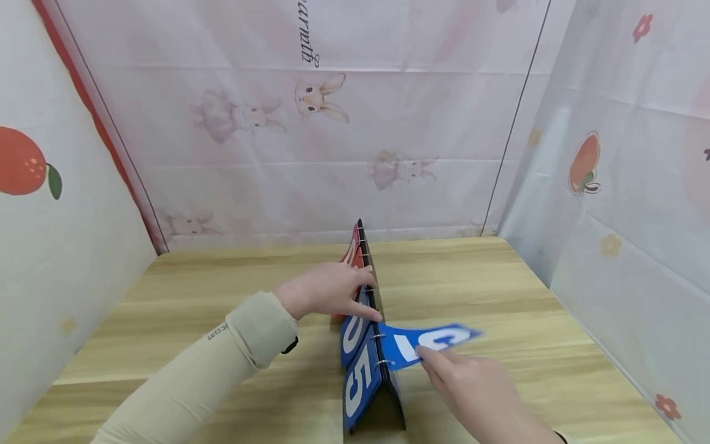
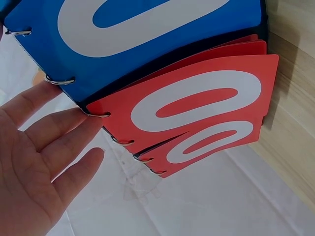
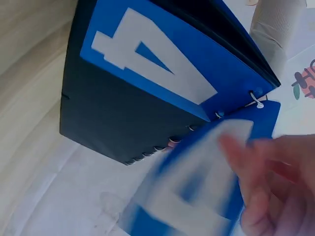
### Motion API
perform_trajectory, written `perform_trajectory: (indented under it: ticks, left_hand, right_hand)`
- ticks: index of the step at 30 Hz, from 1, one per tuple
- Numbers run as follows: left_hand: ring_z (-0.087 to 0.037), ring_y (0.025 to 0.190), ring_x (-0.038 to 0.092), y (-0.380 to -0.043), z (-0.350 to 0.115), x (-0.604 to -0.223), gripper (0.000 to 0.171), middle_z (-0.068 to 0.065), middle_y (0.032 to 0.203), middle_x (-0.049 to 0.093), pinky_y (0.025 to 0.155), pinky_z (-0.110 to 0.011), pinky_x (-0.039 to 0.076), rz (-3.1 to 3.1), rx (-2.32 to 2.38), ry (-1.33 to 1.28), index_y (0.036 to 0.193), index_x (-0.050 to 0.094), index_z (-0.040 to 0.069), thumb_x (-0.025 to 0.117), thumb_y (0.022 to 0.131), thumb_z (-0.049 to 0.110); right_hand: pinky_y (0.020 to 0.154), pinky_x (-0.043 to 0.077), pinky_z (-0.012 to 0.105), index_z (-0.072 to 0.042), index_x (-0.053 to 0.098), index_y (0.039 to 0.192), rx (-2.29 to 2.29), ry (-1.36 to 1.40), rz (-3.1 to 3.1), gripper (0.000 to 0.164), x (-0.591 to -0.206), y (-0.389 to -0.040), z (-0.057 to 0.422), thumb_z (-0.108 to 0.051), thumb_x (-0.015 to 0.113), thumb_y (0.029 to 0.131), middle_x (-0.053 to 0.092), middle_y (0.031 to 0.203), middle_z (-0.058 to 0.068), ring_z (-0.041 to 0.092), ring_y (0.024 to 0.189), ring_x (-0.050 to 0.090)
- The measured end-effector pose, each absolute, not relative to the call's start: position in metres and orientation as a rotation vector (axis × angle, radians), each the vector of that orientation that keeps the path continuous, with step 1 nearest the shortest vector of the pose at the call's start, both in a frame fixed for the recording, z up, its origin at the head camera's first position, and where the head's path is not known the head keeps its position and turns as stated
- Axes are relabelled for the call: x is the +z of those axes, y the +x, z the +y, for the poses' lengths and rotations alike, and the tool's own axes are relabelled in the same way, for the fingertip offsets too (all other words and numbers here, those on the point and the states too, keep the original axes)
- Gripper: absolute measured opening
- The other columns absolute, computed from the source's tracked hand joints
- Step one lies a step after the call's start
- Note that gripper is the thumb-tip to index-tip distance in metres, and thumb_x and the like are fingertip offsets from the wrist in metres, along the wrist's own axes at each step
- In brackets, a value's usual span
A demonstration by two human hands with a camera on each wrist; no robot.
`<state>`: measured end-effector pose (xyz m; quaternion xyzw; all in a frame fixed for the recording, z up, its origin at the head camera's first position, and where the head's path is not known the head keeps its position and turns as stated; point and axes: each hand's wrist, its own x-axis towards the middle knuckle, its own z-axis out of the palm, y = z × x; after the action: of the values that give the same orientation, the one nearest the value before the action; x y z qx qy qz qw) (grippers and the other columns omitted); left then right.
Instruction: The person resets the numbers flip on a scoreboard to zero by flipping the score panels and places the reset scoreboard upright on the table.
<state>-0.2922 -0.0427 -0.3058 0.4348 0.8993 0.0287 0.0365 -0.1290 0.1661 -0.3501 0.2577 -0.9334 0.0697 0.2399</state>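
Observation:
A tent-shaped flip scoreboard (image 1: 392, 398) with a black frame and ring-bound number cards stands on the table. My left hand (image 1: 333, 290) rests across its top edge, fingers fairly straight and fingertips at the rings. On the left face hang a blue card with a 5 (image 1: 360, 385), a blue 0 card (image 2: 162, 24) and two red 0 cards (image 2: 197, 101). My right hand (image 1: 471, 388) pinches a blue number card (image 1: 444, 338) that sticks out to the right from the ridge, blurred in the right wrist view. A blue 4 card (image 3: 152, 54) lies against the right face.
The wood-grain table (image 1: 249, 388) extends on both sides of the scoreboard. A patterned cloth (image 1: 249, 197) with rabbits hangs behind it, and printed cloth walls (image 1: 627, 290) enclose the sides.

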Motion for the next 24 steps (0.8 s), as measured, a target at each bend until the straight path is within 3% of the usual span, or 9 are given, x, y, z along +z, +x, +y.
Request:
perform_trajectory:
  ticks: [4,6,9,11,13,17,20,22,24]
  left_hand:
    - [-0.011,0.075,0.06,-0.289,-0.046,-0.308,0.064,-0.009,0.135,0.052,0.077,-0.034,0.054,2.78,0.094,1.361,0.12,0.058,0.02,0.053,0.078,0.068]
    - [-0.013,0.076,0.061,-0.288,-0.047,-0.308,0.052,-0.01,0.129,0.056,0.074,-0.033,0.054,2.771,0.181,1.351,0.112,0.063,0.018,0.059,0.08,0.059]
    - [-0.012,0.071,0.06,-0.288,-0.05,-0.307,0.046,-0.004,0.104,0.067,0.07,-0.031,0.053,2.751,0.24,1.377,0.108,0.063,0.017,0.062,0.08,0.055]
    - [-0.011,0.067,0.059,-0.289,-0.047,-0.308,0.048,0.003,0.084,0.064,0.066,-0.029,0.052,2.731,0.288,1.398,0.107,0.062,0.016,0.062,0.079,0.056]
    - [-0.008,0.06,0.055,-0.291,-0.044,-0.31,0.057,0.007,0.079,0.059,0.063,-0.027,0.052,2.738,0.252,1.454,0.113,0.06,0.018,0.058,0.077,0.063]
    - [-0.006,0.063,0.054,-0.293,-0.039,-0.315,0.066,0.006,0.089,0.062,0.068,-0.028,0.054,2.765,0.182,1.468,0.116,0.059,0.02,0.052,0.075,0.071]
    - [-0.007,0.065,0.054,-0.293,-0.04,-0.319,0.069,0.003,0.097,0.064,0.071,-0.03,0.055,2.784,0.118,1.444,0.119,0.058,0.021,0.05,0.074,0.073]
    - [-0.008,0.069,0.057,-0.293,-0.043,-0.32,0.069,-0.001,0.108,0.065,0.075,-0.032,0.055,2.794,0.108,1.429,0.12,0.057,0.02,0.051,0.075,0.071]
    - [-0.009,0.07,0.058,-0.294,-0.046,-0.32,0.067,-0.004,0.117,0.063,0.078,-0.033,0.054,2.796,0.114,1.426,0.121,0.057,0.02,0.052,0.076,0.07]
  right_hand:
    - [0.042,0.048,0.016,-0.011,0.067,0.108,0.357,0.822,-2.227,0.032,-0.347,-0.129,0.153,-0.036,0.056,0.092,0.068,0.07,-0.006,0.002,0.052,0.055]
    - [0.045,0.052,0.019,-0.007,0.067,0.109,0.402,0.942,-2.062,0.038,-0.346,-0.134,0.143,-0.037,0.048,0.096,0.069,0.073,-0.002,0.005,0.057,0.06]
    - [0.056,0.058,0.026,-0.003,0.063,0.115,0.367,1.145,-1.928,0.033,-0.347,-0.143,0.124,-0.026,0.046,0.098,0.072,0.091,0.005,0.012,0.076,0.067]
    - [0.066,0.058,0.028,-0.003,0.057,0.122,0.294,1.26,-1.945,0.032,-0.351,-0.147,0.119,-0.022,0.045,0.099,0.07,0.103,0.005,0.013,0.088,0.065]
    - [0.072,0.057,0.027,-0.005,0.052,0.129,0.213,1.336,-1.984,0.034,-0.357,-0.15,0.117,-0.021,0.043,0.1,0.069,0.107,0.002,0.012,0.091,0.064]
    - [0.071,0.055,0.025,-0.005,0.05,0.131,0.131,1.382,-1.982,0.035,-0.368,-0.153,0.119,-0.022,0.038,0.102,0.07,0.096,-0.003,0.01,0.083,0.062]
    - [0.073,0.053,0.026,-0.005,0.051,0.13,0.11,1.42,-1.988,0.042,-0.376,-0.155,0.121,-0.034,0.038,0.101,0.069,0.091,-0.005,0.009,0.083,0.061]
    - [0.079,0.053,0.031,-0.007,0.052,0.128,0.09,1.451,-2.024,0.045,-0.379,-0.157,0.121,-0.039,0.045,0.097,0.069,0.095,-0.004,0.009,0.089,0.061]
    - [0.083,0.053,0.041,-0.007,0.049,0.131,0.12,1.476,-2.068,0.054,-0.381,-0.16,0.122,-0.042,0.055,0.09,0.065,0.111,0.002,0.014,0.103,0.057]
